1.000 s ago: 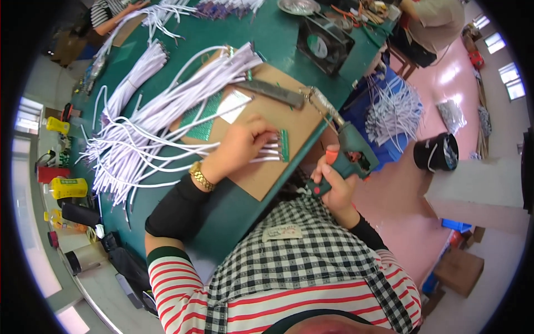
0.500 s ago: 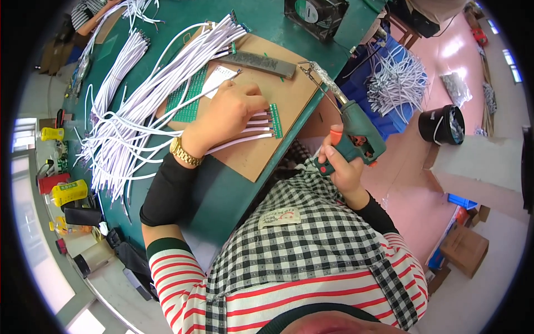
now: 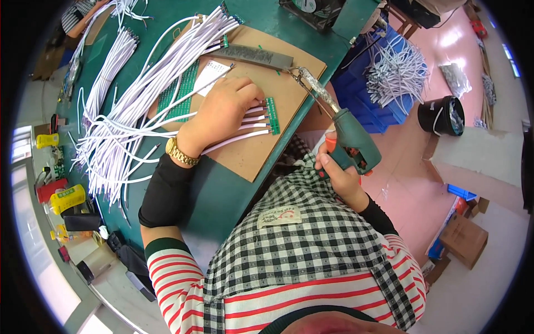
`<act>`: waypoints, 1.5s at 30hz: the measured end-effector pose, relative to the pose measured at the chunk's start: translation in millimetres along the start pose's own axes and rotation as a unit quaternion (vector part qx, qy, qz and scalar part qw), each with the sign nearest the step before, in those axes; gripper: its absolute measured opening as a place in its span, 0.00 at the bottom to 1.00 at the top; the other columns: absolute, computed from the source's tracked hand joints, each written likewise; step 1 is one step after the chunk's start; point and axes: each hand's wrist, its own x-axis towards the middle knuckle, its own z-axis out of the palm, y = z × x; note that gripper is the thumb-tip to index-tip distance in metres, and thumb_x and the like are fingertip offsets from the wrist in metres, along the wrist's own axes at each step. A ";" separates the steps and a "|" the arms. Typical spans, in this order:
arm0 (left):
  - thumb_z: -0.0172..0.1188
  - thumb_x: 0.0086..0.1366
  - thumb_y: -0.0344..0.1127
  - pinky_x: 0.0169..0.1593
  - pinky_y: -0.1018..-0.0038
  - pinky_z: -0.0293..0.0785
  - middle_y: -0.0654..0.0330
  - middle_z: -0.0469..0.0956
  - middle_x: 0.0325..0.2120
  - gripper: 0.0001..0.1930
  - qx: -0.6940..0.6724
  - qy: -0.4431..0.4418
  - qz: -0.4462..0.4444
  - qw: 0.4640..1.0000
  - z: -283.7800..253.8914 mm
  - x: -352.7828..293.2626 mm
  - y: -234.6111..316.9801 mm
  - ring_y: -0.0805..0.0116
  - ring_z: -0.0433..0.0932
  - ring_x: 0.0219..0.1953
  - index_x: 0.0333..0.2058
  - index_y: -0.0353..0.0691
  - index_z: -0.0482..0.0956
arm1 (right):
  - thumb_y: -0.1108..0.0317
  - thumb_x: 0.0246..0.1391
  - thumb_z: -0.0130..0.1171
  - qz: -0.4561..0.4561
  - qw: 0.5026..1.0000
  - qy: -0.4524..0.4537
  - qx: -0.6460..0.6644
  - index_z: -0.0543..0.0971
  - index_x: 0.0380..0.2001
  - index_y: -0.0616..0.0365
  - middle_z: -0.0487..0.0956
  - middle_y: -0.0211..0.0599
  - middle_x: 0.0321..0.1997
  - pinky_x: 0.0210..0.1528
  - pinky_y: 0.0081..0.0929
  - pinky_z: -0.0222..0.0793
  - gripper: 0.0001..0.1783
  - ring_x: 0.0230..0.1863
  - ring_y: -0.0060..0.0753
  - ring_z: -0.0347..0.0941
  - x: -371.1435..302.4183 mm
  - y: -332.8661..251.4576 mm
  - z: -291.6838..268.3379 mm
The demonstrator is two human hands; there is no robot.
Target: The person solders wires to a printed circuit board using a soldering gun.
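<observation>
My left hand (image 3: 225, 108), with a gold watch at the wrist, is closed over the brown board (image 3: 250, 161), fingertips pinched at the upper end of a narrow green circuit board (image 3: 272, 116). A white cable (image 3: 181, 100) runs under this hand, and its bare end pokes out above the knuckles. What the fingertips grip is partly hidden. Several white cables (image 3: 253, 133) lead to the circuit board's left edge. My right hand (image 3: 342, 175) is wrapped round the handle of a green soldering gun (image 3: 359, 139) with an orange trigger. Its metal tip points up-left, beside the end of a grey bar (image 3: 253, 55).
A large bundle of white cables (image 3: 150, 94) covers the table's left side, with a perforated green panel (image 3: 181, 92) and white paper (image 3: 211, 77) by it. A black fan (image 3: 311, 11) stands at the back. Right of the table are a blue crate (image 3: 361, 108) of cables and a black bucket (image 3: 442, 116).
The soldering gun has moved slightly left and down, its tip now nearer the grey bar's end. My left hand stays at the circuit board. The whole view has shifted a little.
</observation>
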 end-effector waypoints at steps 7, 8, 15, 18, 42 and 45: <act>0.61 0.51 0.29 0.33 0.66 0.69 0.58 0.72 0.24 0.04 0.016 0.030 -0.093 0.995 -7.0 -8.0 20.0 0.57 0.74 0.31 0.26 0.40 0.75 | 0.77 0.54 0.51 0.014 1.000 -0.006 0.002 0.64 0.49 0.60 0.71 0.35 0.27 0.31 0.21 0.67 0.19 0.26 0.22 0.69 -2.8 0.7 -2.2; 0.62 0.51 0.29 0.33 0.66 0.70 0.57 0.72 0.24 0.04 -0.004 0.026 -0.127 0.992 -7.2 -8.5 28.5 0.56 0.74 0.31 0.26 0.39 0.75 | 0.77 0.54 0.51 0.024 1.000 -0.003 0.003 0.64 0.49 0.60 0.71 0.35 0.27 0.31 0.21 0.67 0.19 0.26 0.22 0.69 -3.7 0.5 -2.4; 0.61 0.49 0.24 0.34 0.65 0.70 0.54 0.72 0.27 0.06 -0.093 -0.006 -0.145 0.985 -3.2 -9.2 24.0 0.54 0.73 0.31 0.27 0.35 0.75 | 0.76 0.54 0.51 0.025 1.000 -0.002 0.009 0.64 0.49 0.60 0.71 0.35 0.27 0.30 0.21 0.67 0.18 0.26 0.22 0.69 -3.7 0.0 -1.8; 0.59 0.49 0.23 0.34 0.67 0.70 0.55 0.71 0.26 0.06 -0.027 -0.005 -0.104 0.994 1.2 -8.6 23.1 0.55 0.73 0.31 0.27 0.36 0.73 | 0.77 0.54 0.51 0.025 1.000 -0.003 0.014 0.64 0.50 0.60 0.71 0.35 0.27 0.30 0.21 0.67 0.19 0.26 0.22 0.69 -4.3 0.4 -1.7; 0.61 0.51 0.27 0.38 0.70 0.62 0.60 0.70 0.24 0.06 -0.059 -0.023 -0.173 0.983 0.8 -9.7 22.5 0.61 0.72 0.31 0.29 0.40 0.75 | 0.77 0.49 0.57 0.120 0.989 -0.034 -0.083 0.73 0.35 0.62 0.74 0.31 0.30 0.37 0.24 0.65 0.08 0.32 0.24 0.70 -31.5 -11.0 -13.9; 0.57 0.53 0.30 0.38 0.66 0.62 0.62 0.70 0.24 0.02 0.157 -0.033 -0.129 0.979 -1.9 -7.9 40.0 0.64 0.72 0.32 0.27 0.42 0.74 | 0.77 0.49 0.57 0.124 0.988 -0.037 -0.085 0.73 0.35 0.62 0.74 0.31 0.30 0.37 0.24 0.65 0.08 0.32 0.25 0.70 -31.8 -9.9 -14.5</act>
